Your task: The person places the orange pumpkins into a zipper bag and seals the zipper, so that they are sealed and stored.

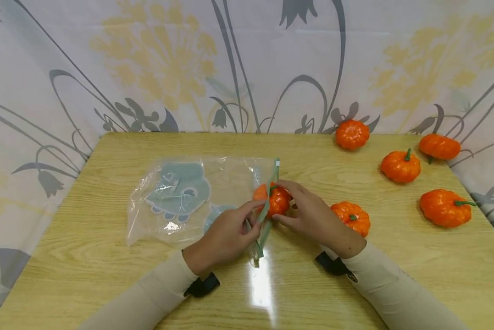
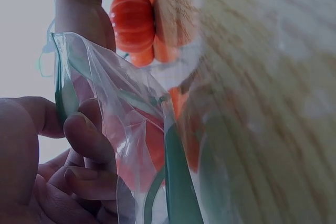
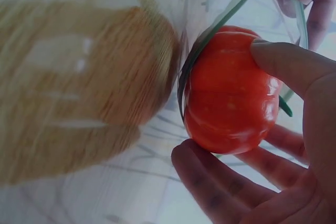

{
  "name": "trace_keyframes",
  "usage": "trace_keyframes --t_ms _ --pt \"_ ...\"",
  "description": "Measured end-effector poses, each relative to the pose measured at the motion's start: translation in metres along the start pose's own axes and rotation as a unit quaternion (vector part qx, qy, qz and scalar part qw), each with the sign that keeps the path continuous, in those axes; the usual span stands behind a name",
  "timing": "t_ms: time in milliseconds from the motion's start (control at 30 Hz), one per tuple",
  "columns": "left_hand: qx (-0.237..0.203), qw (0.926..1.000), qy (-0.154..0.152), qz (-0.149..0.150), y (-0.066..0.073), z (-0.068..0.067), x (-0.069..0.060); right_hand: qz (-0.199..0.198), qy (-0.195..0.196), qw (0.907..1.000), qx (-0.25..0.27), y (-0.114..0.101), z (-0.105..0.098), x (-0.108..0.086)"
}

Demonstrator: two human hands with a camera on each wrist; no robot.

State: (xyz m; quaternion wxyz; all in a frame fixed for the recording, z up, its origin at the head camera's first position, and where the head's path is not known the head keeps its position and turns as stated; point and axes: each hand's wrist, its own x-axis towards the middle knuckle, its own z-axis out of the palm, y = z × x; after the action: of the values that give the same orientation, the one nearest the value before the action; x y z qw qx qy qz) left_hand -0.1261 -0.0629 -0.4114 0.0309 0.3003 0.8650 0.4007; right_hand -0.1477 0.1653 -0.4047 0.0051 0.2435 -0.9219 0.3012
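A clear zip bag (image 1: 230,174) with a green zip edge and pale blue cartoon prints lies flat on the table, its mouth facing right. My left hand (image 1: 230,230) pinches the upper layer of that mouth at the green strip, holding it apart from the lower one. My right hand (image 1: 313,215) grips a small orange toy pumpkin (image 3: 231,93) with thumb and fingers curled round it. The pumpkin sits partly inside the mouth, its left part behind the clear plastic. In the left wrist view the bag's green edge (image 2: 178,177) stands open around the pumpkin.
Several more orange pumpkins stand on the right of the wooden table (image 1: 98,270): one pumpkin (image 1: 351,217) just beside my right wrist, another pumpkin (image 1: 352,134) at the back edge, another pumpkin (image 1: 445,208) near the right edge. A flower-patterned cloth (image 1: 255,64) hangs behind the table.
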Motion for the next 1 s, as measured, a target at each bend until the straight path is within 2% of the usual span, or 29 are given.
trace_keyframes --t_ms 167,367,767,1000 --pt "-0.002 1.0 -0.001 0.004 -0.0006 0.0013 -0.0002 -0.004 0.002 0.9999 0.013 0.0008 0.0019 -0.0008" --pt "-0.001 1.0 -0.006 -0.002 0.0006 0.0017 0.0009 -0.008 0.014 0.9998 -0.009 0.0012 0.0026 -0.0019" --pt "-0.007 0.9998 -0.017 0.0 0.0011 0.0008 0.0002 0.003 -0.008 0.9994 0.032 0.0037 0.0048 -0.0006" --pt "-0.004 0.9999 -0.014 0.002 0.0014 0.0004 0.0 -0.018 0.018 0.9992 0.029 0.0031 0.0049 -0.0002"
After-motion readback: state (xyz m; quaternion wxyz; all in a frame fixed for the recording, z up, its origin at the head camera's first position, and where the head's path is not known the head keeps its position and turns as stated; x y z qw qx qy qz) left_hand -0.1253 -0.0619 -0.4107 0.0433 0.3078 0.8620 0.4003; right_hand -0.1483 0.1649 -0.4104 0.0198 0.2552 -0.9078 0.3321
